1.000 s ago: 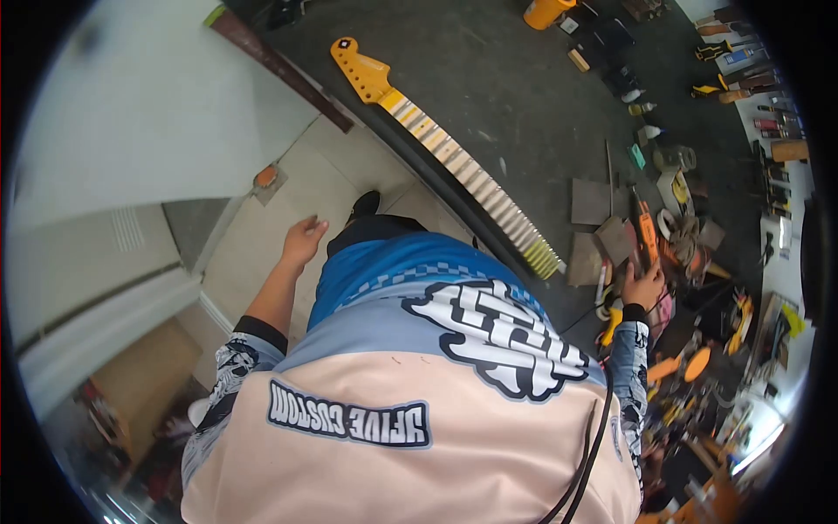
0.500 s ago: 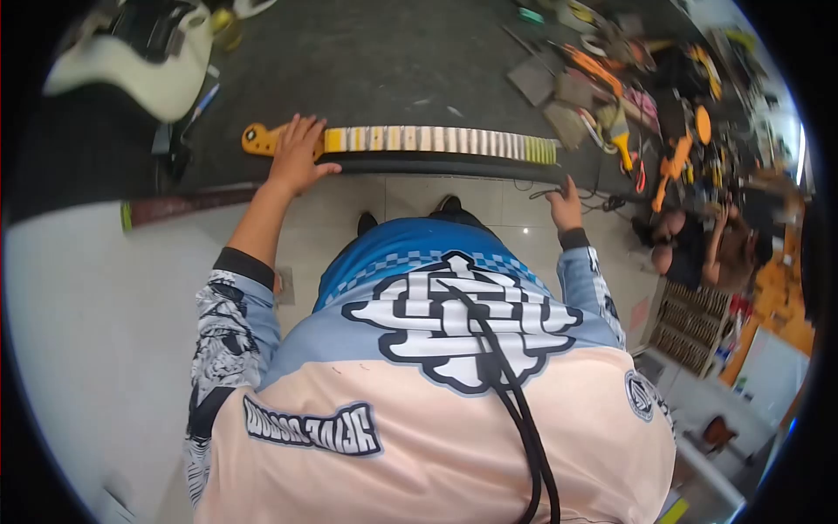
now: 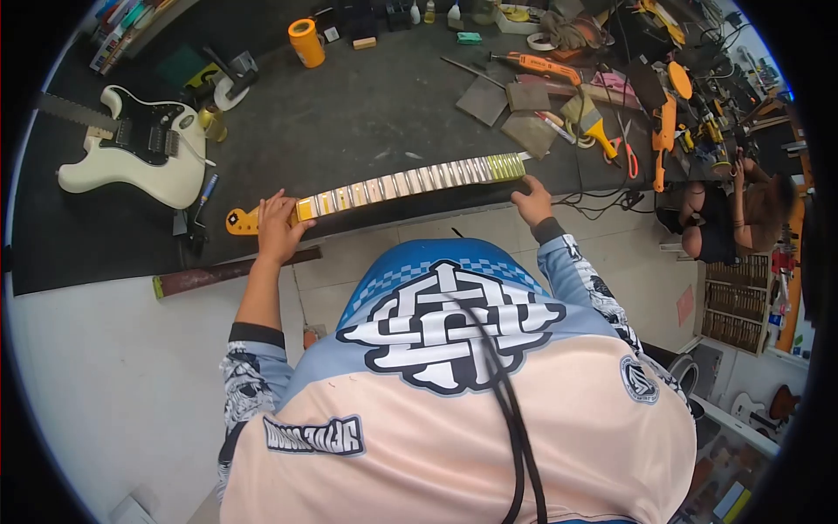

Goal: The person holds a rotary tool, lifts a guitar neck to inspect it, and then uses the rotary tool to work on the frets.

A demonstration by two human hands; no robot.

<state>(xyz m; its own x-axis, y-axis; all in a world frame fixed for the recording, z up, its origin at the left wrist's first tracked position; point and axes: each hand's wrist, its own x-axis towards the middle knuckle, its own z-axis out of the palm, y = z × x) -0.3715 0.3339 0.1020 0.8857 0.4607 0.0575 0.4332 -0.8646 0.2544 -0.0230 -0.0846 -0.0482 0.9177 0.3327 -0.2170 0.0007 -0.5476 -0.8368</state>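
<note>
A guitar neck lies along the front edge of the dark workbench, its frets facing up and tape between them, green at the right end. My left hand rests over the neck where the headstock begins, fingers on top and thumb at the near side; its fingers wrap the neck. At the other end, my right hand is beside the green-taped end, with a finger or thumb extended toward it. Whether it touches the neck is hard to tell.
A white electric guitar lies at the left. An orange cylinder stands at the back. Brush, scissors, blocks and cables crowd the right. Another person sits at the far right.
The view has shifted, showing more of the bench. The neck now slants up to the right. My right hand has come closer to its green-taped end, while my left hand remains near the headstock.
</note>
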